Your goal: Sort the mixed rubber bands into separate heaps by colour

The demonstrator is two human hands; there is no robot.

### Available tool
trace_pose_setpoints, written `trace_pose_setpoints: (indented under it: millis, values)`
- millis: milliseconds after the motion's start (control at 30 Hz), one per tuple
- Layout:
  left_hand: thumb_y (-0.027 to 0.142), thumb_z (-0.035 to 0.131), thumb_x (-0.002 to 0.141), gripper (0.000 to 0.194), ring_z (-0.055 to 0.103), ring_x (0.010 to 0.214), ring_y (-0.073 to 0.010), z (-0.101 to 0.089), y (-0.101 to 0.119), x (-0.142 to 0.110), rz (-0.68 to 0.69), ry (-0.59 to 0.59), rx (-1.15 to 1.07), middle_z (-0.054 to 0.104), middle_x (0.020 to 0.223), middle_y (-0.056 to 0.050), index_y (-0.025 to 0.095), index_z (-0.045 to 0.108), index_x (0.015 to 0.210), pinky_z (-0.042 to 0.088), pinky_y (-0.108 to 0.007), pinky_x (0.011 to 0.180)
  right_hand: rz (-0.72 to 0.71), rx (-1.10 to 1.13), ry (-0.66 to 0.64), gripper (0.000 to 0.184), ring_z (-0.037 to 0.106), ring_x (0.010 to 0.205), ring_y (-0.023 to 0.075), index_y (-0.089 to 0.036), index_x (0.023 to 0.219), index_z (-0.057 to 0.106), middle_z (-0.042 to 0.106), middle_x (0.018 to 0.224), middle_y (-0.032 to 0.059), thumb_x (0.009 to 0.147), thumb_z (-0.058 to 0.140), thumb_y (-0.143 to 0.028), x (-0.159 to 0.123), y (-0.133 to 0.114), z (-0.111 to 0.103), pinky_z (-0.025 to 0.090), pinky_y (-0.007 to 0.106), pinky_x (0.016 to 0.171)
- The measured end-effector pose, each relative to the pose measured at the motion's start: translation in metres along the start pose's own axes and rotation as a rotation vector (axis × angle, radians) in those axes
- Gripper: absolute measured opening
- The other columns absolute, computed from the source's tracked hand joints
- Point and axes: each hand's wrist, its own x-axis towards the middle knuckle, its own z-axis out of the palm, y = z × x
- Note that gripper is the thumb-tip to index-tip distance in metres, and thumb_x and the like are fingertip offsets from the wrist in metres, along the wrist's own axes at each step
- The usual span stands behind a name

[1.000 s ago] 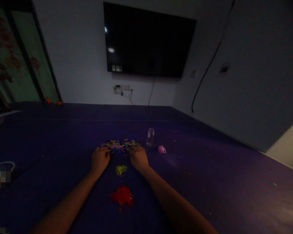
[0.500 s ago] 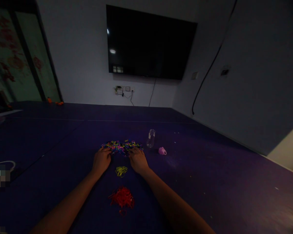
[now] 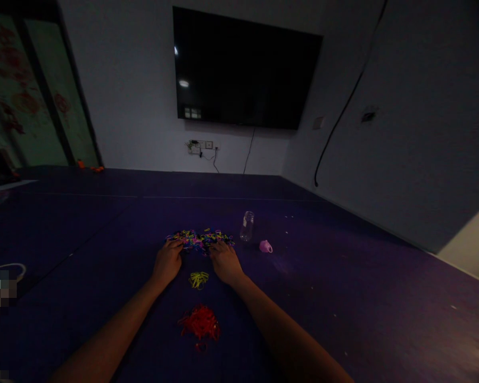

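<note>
A wide heap of small multicoloured rubber bands (image 3: 197, 240) lies on the dark blue-purple surface in front of me. At its left near edge rests my left hand (image 3: 168, 260), fingers stretched onto the bands. My right hand (image 3: 225, 261) touches the heap's right near side, its fingers apart. Any single band under the fingertips is too small to make out. Between my wrists sits a small bunch of yellow rubber bands (image 3: 198, 280). Closer to me is a bigger pile of red rubber bands (image 3: 200, 323).
Right of the heap stands a clear open bottle (image 3: 247, 227), with a pink cap with a loop (image 3: 265, 246) beside it. A television (image 3: 245, 69) hangs on the far wall above sockets and cords. A white cable loop (image 3: 18, 268) lies at the left edge.
Both hands stay at the heap with only slight finger shifts; the right fingers look more spread than a second ago. The view has tilted slightly. The piles, bottle and cap stay put.
</note>
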Motion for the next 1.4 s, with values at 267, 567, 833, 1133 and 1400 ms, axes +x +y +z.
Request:
trace_pose_setpoints:
  millis: [267, 567, 833, 1133, 1400]
  values:
    - [-0.001, 0.039, 0.067, 0.045, 0.06, 0.101, -0.0245, -0.001, 0.002, 0.001, -0.031, 0.034, -0.009, 0.068, 0.106, -0.008, 0.017, 0.07, 0.095, 0.051, -0.04, 0.088, -0.004, -0.006, -0.005, 0.035, 0.036, 0.126, 0.0232, -0.019, 0.12, 0.054, 0.053, 0.127, 0.0076, 0.089, 0.039, -0.019, 0.0, 0.001, -0.001, 0.032, 0.037, 0.099]
    - [0.001, 0.039, 0.071, 0.042, 0.061, 0.1, -0.024, 0.002, -0.001, 0.001, -0.09, 0.028, -0.057, 0.068, 0.106, -0.01, 0.015, 0.07, 0.097, 0.049, -0.04, 0.091, -0.012, 0.011, -0.037, 0.036, 0.033, 0.128, 0.024, -0.017, 0.12, 0.055, 0.051, 0.131, 0.009, 0.091, 0.035, -0.021, 0.0, -0.001, -0.002, 0.03, 0.039, 0.1]
    - [0.008, 0.042, 0.077, 0.033, 0.062, 0.094, -0.0242, -0.001, 0.0, 0.003, -0.112, 0.147, -0.188, 0.068, 0.101, -0.01, 0.015, 0.07, 0.095, 0.05, -0.041, 0.086, -0.012, 0.013, -0.033, 0.034, 0.035, 0.126, 0.0235, -0.017, 0.119, 0.054, 0.053, 0.127, 0.0091, 0.089, 0.037, -0.019, 0.0, 0.0, -0.002, 0.031, 0.038, 0.1]
    - [0.023, 0.055, 0.081, 0.017, 0.065, 0.083, -0.0208, -0.006, 0.006, 0.001, -0.057, 0.247, -0.386, 0.071, 0.088, -0.007, 0.019, 0.071, 0.084, 0.053, -0.037, 0.079, -0.01, 0.041, 0.004, 0.035, 0.038, 0.123, 0.021, -0.018, 0.119, 0.054, 0.052, 0.127, 0.009, 0.09, 0.037, -0.017, 0.002, 0.001, 0.0, 0.031, 0.037, 0.099]
    - [0.023, 0.059, 0.077, 0.012, 0.067, 0.075, -0.0202, -0.01, 0.01, 0.0, -0.07, 0.226, -0.397, 0.072, 0.08, -0.005, 0.019, 0.07, 0.073, 0.054, -0.035, 0.073, -0.02, 0.025, -0.009, 0.034, 0.036, 0.125, 0.0241, -0.017, 0.118, 0.056, 0.053, 0.127, 0.0088, 0.088, 0.039, -0.017, 0.0, 0.0, 0.0, 0.031, 0.04, 0.1]
